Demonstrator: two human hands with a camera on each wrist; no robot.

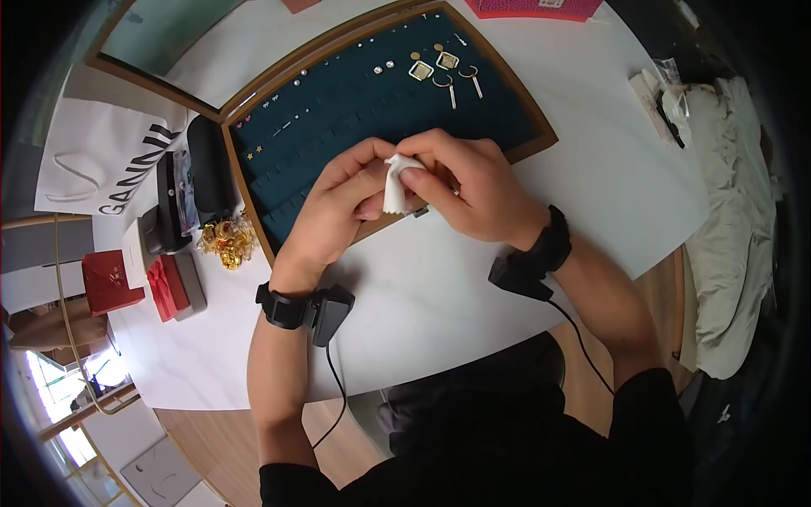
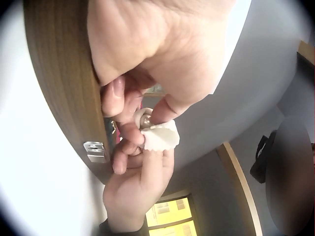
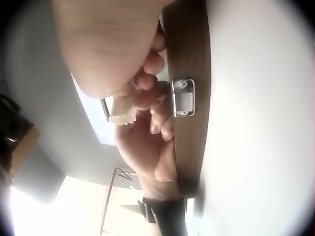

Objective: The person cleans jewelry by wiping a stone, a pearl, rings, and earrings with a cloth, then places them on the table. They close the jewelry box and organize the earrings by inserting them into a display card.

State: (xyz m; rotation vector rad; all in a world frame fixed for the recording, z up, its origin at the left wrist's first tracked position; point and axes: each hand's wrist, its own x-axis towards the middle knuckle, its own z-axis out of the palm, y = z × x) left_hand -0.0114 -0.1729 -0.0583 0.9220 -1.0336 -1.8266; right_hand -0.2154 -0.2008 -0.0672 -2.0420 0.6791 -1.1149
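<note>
Both hands meet over the front edge of a jewelry display case (image 1: 528,148) lined in dark teal. A small white cloth (image 1: 394,188) with a zigzag-cut edge hangs between the fingers. My right hand (image 1: 481,190) pinches this cloth, its thumb pressed on top. Opposite, my left hand (image 1: 342,198) has its fingers curled around a small piece at the cloth. In the left wrist view a round, pearl-like piece (image 2: 145,120) shows beside the cloth (image 2: 161,137) at the left fingertips; the rest of it is hidden by fingers. A metal latch (image 3: 184,97) is on the case front.
Several earrings (image 1: 421,71) sit in the case, whose glass lid (image 1: 165,51) leans open. To the left stand a white paper bag (image 1: 93,160), a black case (image 1: 209,169), gold-colored packets (image 1: 228,241) and red boxes (image 1: 114,283). A pink box (image 1: 536,8) lies at the back.
</note>
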